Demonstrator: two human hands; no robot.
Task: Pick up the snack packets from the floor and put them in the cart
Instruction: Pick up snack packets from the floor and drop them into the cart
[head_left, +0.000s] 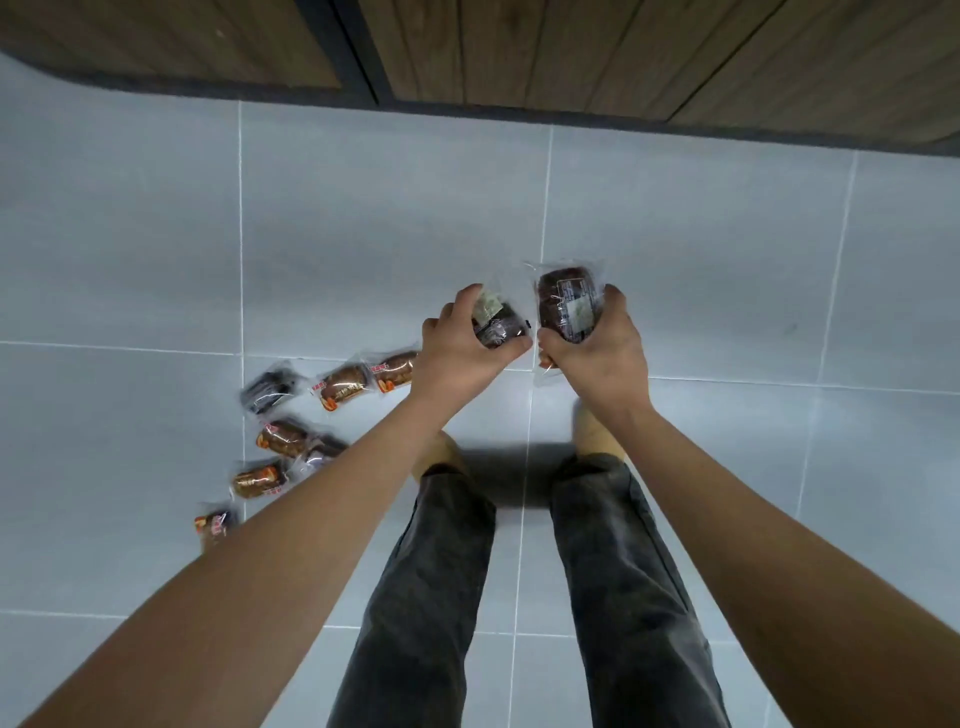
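Packets (283, 436) on floor (156, 234), head view: seven counted, in a loose scatter at 8 o'clock from the left hand (462, 358). Five are brown with orange print and two are dark. The row runs from just beside the left wrist down toward 7 o'clock. Several touch or overlap, and the nearest ones are partly hidden behind the left forearm.

Dark packet (498, 325): off the floor, gripped in the left hand. The fingers (470, 296) are curled over its far side and the thumb is under its near edge. A pale label shows at its top.

Maroon packet (566, 306): off the floor, label side up, gripped in the right hand (605, 358). The fingers (615, 299) wrap its 3 o'clock side and the thumb closes on its 7 o'clock corner. Clear wrapper ends stick out above and below the grip.

Hands: side by side just above frame centre, thumbs almost touching, packets just apart.

Floor: pale grey tiles with white joints.

Wood panels (571, 47): along the 12 o'clock edge.

Legs (431, 597): dark trousers, bare feet, at 6 o'clock beneath the hands.
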